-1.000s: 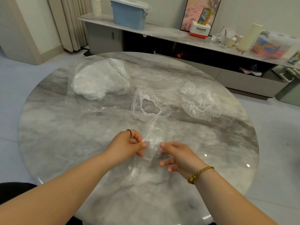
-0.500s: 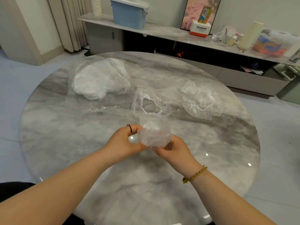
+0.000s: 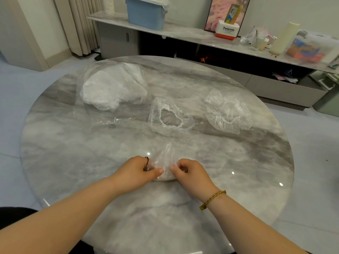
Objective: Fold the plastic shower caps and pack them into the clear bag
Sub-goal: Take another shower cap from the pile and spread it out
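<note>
Round marble table (image 3: 91, 162), grey-veined and glossy, with small glints of light. Pale grey floor (image 3: 311, 143) all around. Beige pleated curtain (image 3: 80, 24) at far left. Off-white wall (image 3: 275, 10) behind. Along it, low console (image 3: 183, 34) with marble top, grey drawers (image 3: 275, 88) below, dark open recess between. On top: blue bin (image 3: 145, 13), stacked cups (image 3: 108, 5), framed pink picture (image 3: 220, 10), red-and-white box (image 3: 227, 30), cream roll (image 3: 284, 38), clear tub (image 3: 311, 46) of coloured items.
</note>
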`<state>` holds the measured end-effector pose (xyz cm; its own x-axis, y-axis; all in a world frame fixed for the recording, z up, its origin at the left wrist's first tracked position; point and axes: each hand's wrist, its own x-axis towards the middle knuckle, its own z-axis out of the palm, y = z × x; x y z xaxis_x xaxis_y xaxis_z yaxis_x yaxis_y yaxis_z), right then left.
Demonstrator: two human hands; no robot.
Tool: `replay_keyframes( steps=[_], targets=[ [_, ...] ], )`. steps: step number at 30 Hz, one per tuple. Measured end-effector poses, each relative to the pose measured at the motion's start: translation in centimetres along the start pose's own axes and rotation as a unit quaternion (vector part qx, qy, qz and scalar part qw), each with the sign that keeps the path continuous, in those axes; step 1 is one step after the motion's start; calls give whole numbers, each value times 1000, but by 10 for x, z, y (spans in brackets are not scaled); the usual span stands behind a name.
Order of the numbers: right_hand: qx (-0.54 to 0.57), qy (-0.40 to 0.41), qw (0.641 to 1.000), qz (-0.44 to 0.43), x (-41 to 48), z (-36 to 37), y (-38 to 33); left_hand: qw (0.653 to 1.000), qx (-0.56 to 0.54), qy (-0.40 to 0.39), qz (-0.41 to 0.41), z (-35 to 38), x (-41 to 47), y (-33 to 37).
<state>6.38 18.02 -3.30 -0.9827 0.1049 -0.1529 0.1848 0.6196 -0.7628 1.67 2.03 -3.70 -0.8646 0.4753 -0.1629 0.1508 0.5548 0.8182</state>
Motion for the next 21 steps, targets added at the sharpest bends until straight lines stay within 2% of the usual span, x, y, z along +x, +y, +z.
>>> replay_keyframes(
  steps=[3,5,7,8,10,12,15,19,21],
  targets=[
    [65,13,996,59,3,3,1,998,0,54,13,4,1,2],
    [73,7,994,80,2,5,-1,986,89,136,44,4,2,1],
    [67,10,994,81,1,7,0,942,200,221,153,6,5,-4],
    [62,13,995,82,0,8,0,922,218,243,210,7,4,-4],
    [51,20,995,79,-1,9,-1,895,220,245,301,12,4,-5],
    [44,24,996,75,-2,8,-3,876,225,239,353,18,4,-7],
    [20,38,997,59,-4,8,-2,868,309,196,334,24,7,-10],
    [-62,34,997,28,-7,9,1,908,378,61,168,25,11,-12],
    [-181,52,982,-18,-8,10,3,904,407,40,125,26,12,-8]
  ],
)
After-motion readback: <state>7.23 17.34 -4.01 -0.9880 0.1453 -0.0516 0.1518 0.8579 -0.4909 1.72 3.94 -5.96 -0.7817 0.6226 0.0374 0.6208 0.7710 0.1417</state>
